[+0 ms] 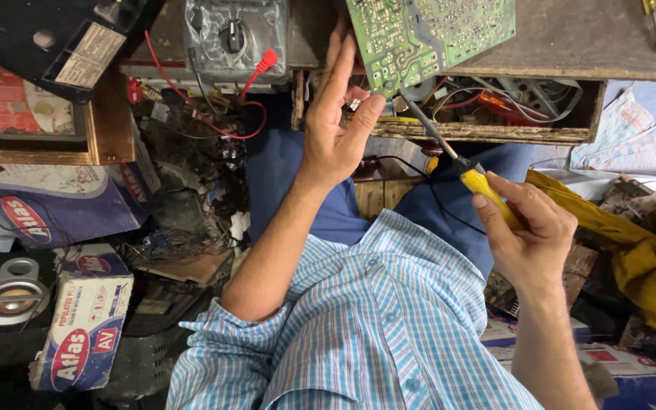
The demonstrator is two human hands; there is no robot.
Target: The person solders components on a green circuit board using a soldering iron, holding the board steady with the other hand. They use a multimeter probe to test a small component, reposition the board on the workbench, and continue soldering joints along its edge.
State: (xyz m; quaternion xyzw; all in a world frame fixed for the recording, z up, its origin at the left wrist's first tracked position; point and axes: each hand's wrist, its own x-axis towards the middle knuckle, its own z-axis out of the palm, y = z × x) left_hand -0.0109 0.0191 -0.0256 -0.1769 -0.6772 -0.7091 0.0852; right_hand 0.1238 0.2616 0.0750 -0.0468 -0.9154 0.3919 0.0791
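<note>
I see my left hand (337, 129) raised at the edge of the counter (594, 45), its fingers (341, 64) mostly straight and spread only a little, with the thumb tip and fingertips pinching the lower left corner of a green circuit board (427, 34); the board lies tilted over the counter's front edge, above an open drawer (495, 114) crammed with wires and parts; my right hand (529, 235) is curled closed around the yellow handle of a soldering iron (465, 175), thumb laid along the top, the dark shaft running up and left so its tip sits just under the board's lower edge, beside my left thumb; a multimeter (234, 34) with a red lead rests to the left on the counter; cardboard boxes (77, 334) sit on the cluttered floor below.
</note>
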